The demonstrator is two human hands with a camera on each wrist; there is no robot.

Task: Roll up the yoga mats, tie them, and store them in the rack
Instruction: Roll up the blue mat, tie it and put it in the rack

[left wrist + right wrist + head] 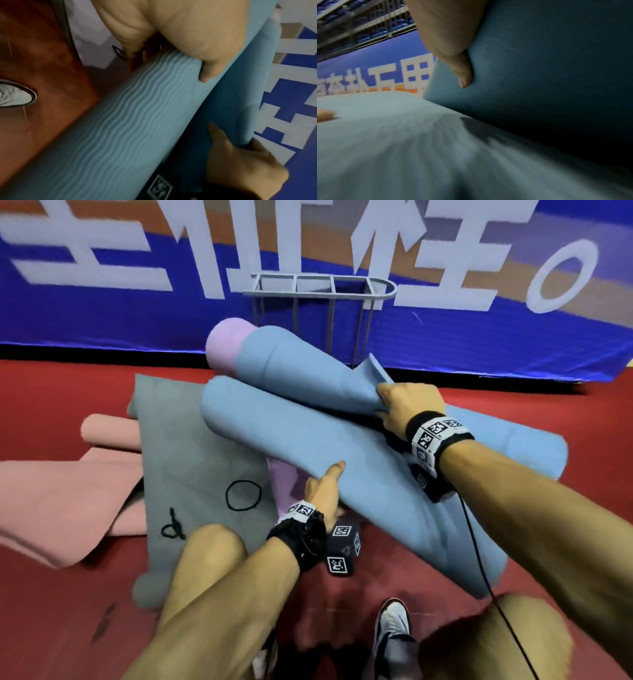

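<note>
A blue yoga mat (pixel 342 446) with a lilac underside lies loosely folded over itself across the floor in the head view. Its far part curls into a rough roll (pixel 291 357) with a lilac end. My right hand (pixel 400 405) grips the near end of that roll, thumb (pixel 464 75) pressed into the blue mat (pixel 556 81). My left hand (pixel 323 491) holds the lower fold's edge, thumb (pixel 209 73) on top of the ribbed blue mat (pixel 128 121), fingers hidden underneath. The grey wire rack (pixel 318 289) stands behind, against the banner.
A grey mat (pixel 191 446) lies flat under the blue one, with a black elastic loop (pixel 244 495) and a knotted black tie (pixel 173 529) on it. A pink mat (pixel 61 501) is spread to the left. My knees and a shoe (pixel 394 631) are close below. A blue banner (pixel 479 337) closes off the back.
</note>
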